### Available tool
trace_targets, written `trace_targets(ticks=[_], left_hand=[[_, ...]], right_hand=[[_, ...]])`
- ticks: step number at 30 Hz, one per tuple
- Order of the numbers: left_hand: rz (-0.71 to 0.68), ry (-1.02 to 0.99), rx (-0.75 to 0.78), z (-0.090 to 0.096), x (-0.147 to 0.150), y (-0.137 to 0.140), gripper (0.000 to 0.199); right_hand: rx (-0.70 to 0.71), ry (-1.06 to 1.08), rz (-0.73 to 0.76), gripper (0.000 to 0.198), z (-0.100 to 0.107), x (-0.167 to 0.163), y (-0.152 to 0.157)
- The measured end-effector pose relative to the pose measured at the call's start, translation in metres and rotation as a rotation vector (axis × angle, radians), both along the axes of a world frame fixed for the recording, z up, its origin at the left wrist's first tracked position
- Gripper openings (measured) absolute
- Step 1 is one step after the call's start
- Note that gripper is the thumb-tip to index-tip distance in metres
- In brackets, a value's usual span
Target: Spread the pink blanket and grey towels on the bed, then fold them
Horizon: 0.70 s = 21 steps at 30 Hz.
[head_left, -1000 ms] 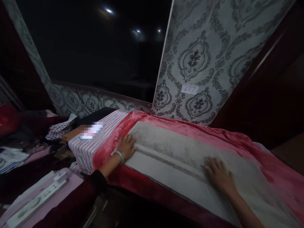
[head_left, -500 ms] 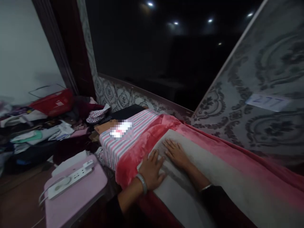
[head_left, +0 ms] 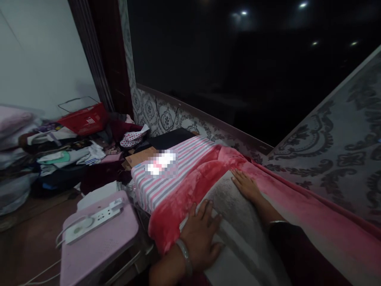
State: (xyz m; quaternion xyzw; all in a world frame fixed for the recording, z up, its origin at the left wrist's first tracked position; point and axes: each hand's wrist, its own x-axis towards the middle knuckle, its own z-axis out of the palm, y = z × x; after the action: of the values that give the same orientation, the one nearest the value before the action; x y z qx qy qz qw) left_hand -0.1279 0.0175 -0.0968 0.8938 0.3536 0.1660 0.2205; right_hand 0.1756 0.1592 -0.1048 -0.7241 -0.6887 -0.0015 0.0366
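Grey cloth: the grey cloth (head_left: 233, 204) lies flat on the red blanket (head_left: 175, 206), its near part running out of view at the bottom.
Long axis: slanting from far left to near right, with the short end pointing far left toward the striped cloth (head_left: 145, 194).
Dark band: a darker band (head_left: 238, 244) runs lengthwise along the grey cloth, in line with its long axis.
Left hand: the left hand (head_left: 202, 234) rests palm down at the near corner of the short end, open with fingers spread, gripping nothing; a bangle (head_left: 184, 257) circles the wrist.
Right hand: the right hand (head_left: 245, 186) lies open and flat at the far corner, fingers reaching to the edge, with no visible grip.
Striped cloth: left of the blanket, partly hidden by a pixelated patch.
Pink stool: the pink stool (head_left: 98, 250) stands near left, carrying a white power strip (head_left: 95, 223).
Far left: a heap of clothes (head_left: 68, 159), with a red basket (head_left: 91, 121) on it.
Far side: a large dark screen (head_left: 223, 67) against patterned wallpaper (head_left: 309, 137).
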Motion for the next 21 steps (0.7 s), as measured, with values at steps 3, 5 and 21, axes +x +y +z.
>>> trace_targets(ticks=[3,5,21], left_hand=[[-0.005,-0.008,-0.014,0.002,0.001,0.000,0.075],[-0.002,-0.008,-0.013,0.003,0.001,0.000,0.073],[0.005,-0.038,-0.098,0.005,0.000,-0.005,0.071]], right_hand=[[0.068,0.061,-0.004,0.051,0.011,-0.004,0.006],[0.064,0.124,-0.039,0.050,0.021,-0.011,0.011],[0.051,0.072,-0.244,0.043,0.011,-0.023,0.030]])
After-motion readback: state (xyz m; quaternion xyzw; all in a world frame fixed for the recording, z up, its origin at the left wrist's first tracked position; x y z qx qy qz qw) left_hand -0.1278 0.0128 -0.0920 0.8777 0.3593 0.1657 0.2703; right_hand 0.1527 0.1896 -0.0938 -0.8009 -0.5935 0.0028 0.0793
